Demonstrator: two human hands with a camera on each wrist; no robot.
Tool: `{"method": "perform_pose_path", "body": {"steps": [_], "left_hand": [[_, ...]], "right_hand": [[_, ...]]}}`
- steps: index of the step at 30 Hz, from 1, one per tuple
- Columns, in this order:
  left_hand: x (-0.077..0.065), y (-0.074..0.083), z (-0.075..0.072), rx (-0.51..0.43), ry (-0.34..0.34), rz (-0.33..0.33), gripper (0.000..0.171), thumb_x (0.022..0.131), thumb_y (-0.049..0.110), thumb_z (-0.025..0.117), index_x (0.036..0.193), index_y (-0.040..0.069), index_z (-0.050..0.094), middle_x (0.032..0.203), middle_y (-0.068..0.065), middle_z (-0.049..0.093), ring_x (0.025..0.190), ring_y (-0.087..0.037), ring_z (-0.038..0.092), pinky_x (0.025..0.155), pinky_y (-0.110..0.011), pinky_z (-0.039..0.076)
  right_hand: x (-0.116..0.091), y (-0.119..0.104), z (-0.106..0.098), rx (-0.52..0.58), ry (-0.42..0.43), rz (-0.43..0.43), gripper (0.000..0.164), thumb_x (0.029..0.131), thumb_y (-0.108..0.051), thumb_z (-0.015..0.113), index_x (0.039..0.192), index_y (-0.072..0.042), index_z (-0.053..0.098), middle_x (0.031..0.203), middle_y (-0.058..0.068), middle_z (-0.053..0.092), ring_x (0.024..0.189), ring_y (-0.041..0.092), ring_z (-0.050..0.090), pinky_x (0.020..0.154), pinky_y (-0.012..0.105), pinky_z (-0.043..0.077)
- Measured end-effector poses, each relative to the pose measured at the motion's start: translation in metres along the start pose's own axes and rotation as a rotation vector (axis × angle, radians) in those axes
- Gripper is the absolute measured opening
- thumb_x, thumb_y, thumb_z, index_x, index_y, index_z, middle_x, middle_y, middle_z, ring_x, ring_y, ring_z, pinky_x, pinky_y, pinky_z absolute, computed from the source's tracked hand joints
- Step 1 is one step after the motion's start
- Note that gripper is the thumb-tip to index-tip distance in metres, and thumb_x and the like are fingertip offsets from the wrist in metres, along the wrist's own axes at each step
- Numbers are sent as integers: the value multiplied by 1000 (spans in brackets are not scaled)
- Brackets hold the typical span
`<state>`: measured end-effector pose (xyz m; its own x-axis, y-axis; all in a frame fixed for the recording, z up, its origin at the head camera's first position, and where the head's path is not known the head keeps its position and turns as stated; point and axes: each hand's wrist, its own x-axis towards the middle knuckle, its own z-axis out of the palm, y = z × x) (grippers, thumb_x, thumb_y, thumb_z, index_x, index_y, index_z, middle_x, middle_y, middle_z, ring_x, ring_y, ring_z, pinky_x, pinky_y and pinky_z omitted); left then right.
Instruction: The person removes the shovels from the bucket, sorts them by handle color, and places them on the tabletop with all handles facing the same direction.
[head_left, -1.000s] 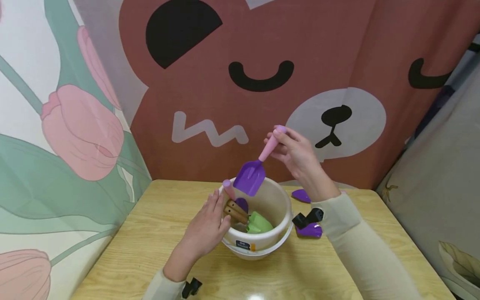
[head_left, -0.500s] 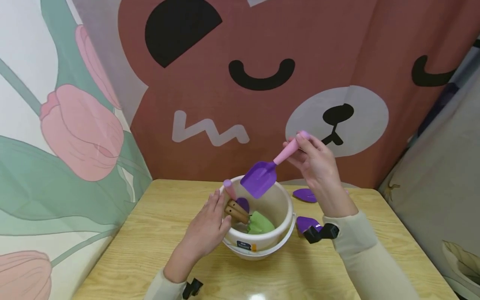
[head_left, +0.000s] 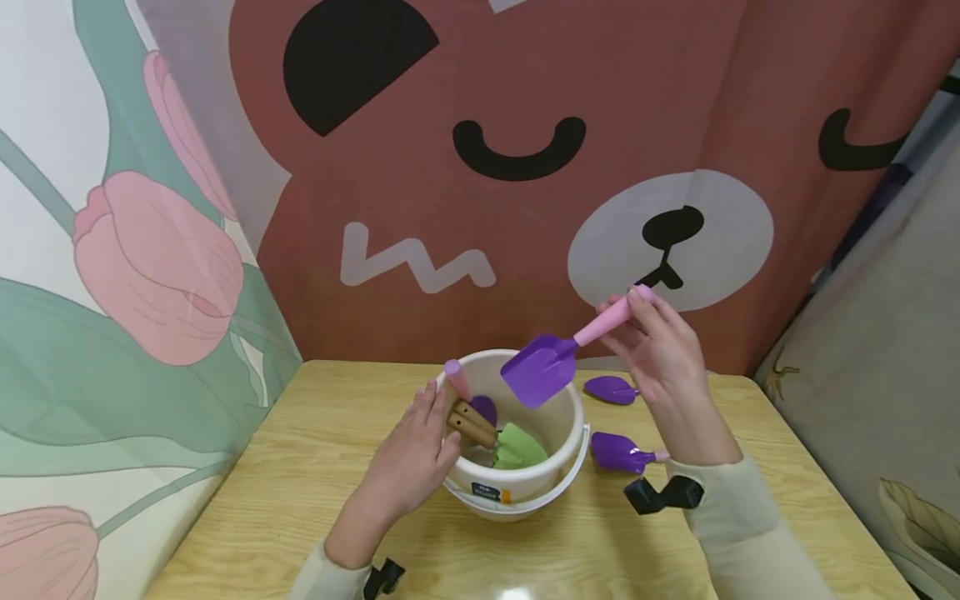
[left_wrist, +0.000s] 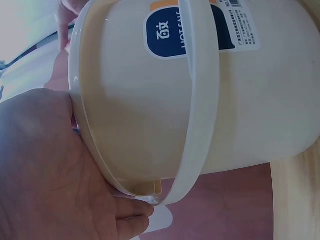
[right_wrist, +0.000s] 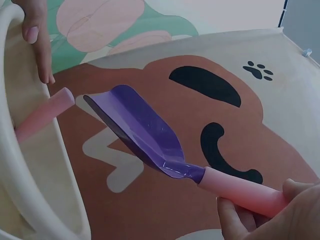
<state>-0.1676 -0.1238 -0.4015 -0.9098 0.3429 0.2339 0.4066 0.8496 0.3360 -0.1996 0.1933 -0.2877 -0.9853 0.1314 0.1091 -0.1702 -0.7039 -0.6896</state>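
Observation:
My right hand (head_left: pixel 667 354) pinches the pink handle of a purple toy shovel (head_left: pixel 540 371), whose blade overlaps the right part of the bucket's mouth in the head view. In the right wrist view the shovel (right_wrist: pixel 145 132) points up and left toward the bucket. My left hand (head_left: pixel 411 450) rests with fairly straight fingers on the left rim of the white bucket (head_left: pixel 517 477). Inside stand a pink handle (head_left: pixel 457 379) with a purple blade, brown wooden handles (head_left: pixel 472 423) and a green scoop-like piece (head_left: pixel 519 447). In the left wrist view the bucket's handle (left_wrist: pixel 202 100) hangs down along its side.
Two more purple shovels with pink handles lie on the wooden table (head_left: pixel 322 500), right of the bucket: a pointed one (head_left: pixel 611 389) farther back and a broader one (head_left: pixel 621 452) nearer. A bear-print cloth (head_left: pixel 420 192) hangs behind the table.
My right hand has moved right and down with the shovel, and the shovel has tilted closer to level. The left hand stays on the bucket's rim.

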Motion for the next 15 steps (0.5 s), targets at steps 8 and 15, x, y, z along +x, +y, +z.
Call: {"method": "perform_pose_path", "body": {"steps": [8,15], "left_hand": [[0,0,0,-5,-12,-4,69,107,44,35,161,3,20,168,-14,7,155,-30,13,124,-46,22],[0,0,0,4,-11,-5,69,107,44,34,161,3,20,169,-14,8,155,-30,12,124,-46,23]], "right_hand": [[-7,-1,-21,16,17,20,14,94,-16,71,106,-9,71,96,10,75,98,28,73,88,44,60],[-13,-4,-39,66,42,43,13,94,-14,70,106,-7,72,98,11,75,102,29,73,88,47,60]]}}
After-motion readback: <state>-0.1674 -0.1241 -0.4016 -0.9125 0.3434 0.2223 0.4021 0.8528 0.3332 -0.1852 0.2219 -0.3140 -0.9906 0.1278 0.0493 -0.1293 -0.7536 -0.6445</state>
